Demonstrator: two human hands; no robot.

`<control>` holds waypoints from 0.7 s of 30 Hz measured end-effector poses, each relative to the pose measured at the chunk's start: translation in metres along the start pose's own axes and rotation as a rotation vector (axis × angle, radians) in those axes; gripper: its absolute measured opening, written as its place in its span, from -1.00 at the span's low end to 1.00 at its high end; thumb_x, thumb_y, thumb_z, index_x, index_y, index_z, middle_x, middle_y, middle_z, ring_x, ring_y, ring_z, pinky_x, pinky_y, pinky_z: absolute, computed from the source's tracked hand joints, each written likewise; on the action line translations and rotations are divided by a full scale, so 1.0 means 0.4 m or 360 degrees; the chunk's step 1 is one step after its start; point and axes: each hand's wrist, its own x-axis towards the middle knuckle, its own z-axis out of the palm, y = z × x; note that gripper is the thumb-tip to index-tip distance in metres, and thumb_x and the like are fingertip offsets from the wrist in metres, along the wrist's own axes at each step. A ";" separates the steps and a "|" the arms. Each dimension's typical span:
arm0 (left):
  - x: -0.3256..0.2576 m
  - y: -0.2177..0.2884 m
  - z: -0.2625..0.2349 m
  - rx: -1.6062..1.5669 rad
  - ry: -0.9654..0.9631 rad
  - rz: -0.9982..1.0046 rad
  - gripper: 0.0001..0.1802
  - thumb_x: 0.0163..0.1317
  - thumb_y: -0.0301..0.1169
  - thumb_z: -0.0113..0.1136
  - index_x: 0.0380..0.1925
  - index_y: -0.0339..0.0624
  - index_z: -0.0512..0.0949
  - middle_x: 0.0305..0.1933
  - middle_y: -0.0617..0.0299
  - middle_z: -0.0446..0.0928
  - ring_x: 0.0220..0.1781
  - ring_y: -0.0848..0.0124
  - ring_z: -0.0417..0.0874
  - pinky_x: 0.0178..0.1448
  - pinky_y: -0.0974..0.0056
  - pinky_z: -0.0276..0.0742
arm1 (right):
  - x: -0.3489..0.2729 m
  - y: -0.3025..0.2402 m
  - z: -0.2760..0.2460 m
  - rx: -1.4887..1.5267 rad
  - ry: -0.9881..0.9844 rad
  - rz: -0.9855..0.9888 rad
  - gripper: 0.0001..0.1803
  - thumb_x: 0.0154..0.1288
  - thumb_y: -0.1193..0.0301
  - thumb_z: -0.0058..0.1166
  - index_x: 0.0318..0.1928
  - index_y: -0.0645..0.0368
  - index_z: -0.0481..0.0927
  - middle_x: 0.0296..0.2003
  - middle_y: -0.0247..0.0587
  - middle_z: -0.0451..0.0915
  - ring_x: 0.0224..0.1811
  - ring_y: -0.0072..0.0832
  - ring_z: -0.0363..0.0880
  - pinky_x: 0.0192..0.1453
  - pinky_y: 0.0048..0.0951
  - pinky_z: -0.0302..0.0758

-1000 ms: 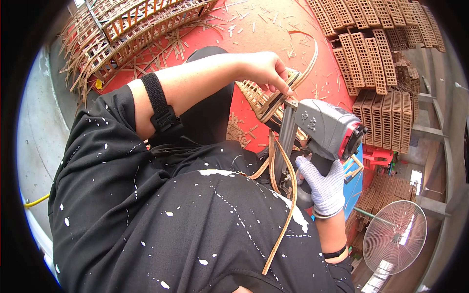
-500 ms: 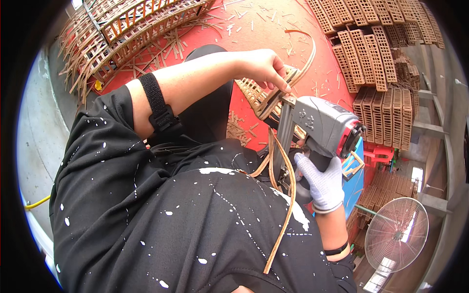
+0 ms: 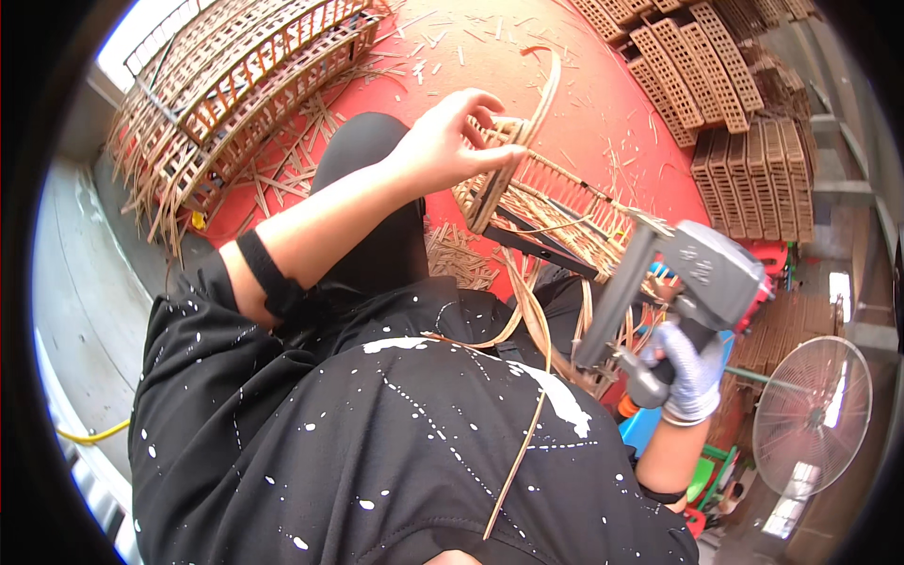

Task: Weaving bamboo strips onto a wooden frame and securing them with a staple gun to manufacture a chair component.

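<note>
My right hand (image 3: pixel 690 372), in a pale knitted glove, is wrapped round the handle of a grey staple gun (image 3: pixel 711 273). The tool's long magazine stands to the right of a woven rattan-like frame (image 3: pixel 565 202) with open slats, and its nose is off the frame's left end. My bare left hand (image 3: pixel 457 141) is at that end with fingers curled but apart. One fingertip is at the flat strip (image 3: pixel 544 99) curving up there; I cannot tell whether it touches. Loose strips (image 3: pixel 535 315) hang from the frame over my lap and shirt.
Stacked woven frames (image 3: pixel 245 85) stand at the far left, with cut strips (image 3: pixel 461 254) scattered on the red floor. More frames (image 3: pixel 753 179) are piled at the far right. A round fan (image 3: pixel 813 414) stands at the right, and a yellow hose (image 3: pixel 94 435) runs at the left.
The staple gun has moved right and down, away from the frame's end, with my right hand on it. My left hand has moved left and its pinch has loosened.
</note>
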 end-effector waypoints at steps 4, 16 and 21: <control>0.018 -0.004 0.012 0.0188 0.0132 0.0374 -0.40 0.29 -0.15 0.36 0.27 -0.12 0.46 0.22 0.05 0.47 0.29 0.22 0.51 0.41 0.09 0.38 | -0.001 0.071 -0.154 0.0358 0.0244 0.0023 -0.67 0.34 0.41 0.20 0.02 0.30 0.47 -0.54 -0.31 0.45 -0.56 -0.50 0.47 -0.44 -0.42 0.52; 0.021 -0.029 -0.059 0.0082 -0.0333 0.0445 -0.74 0.52 -0.51 -0.03 0.00 -0.41 0.60 0.49 -0.09 0.29 0.49 0.17 0.32 0.51 0.10 0.20 | -0.056 0.497 -0.496 0.1626 0.0891 0.0147 -0.62 0.44 0.25 0.17 0.11 0.25 0.53 -0.54 -0.46 0.43 -0.54 -0.59 0.42 -0.37 -0.48 0.49; -0.029 -0.035 -0.101 0.0229 -0.0215 0.0380 -0.68 0.58 -0.47 -0.10 0.05 -0.55 0.54 0.50 -0.11 0.25 0.38 0.23 0.44 0.38 0.20 0.39 | -0.097 0.665 -0.614 0.1981 0.1134 0.0035 -0.55 0.43 0.27 0.21 0.10 0.39 0.46 -0.57 -0.45 0.42 -0.54 -0.62 0.41 -0.35 -0.51 0.48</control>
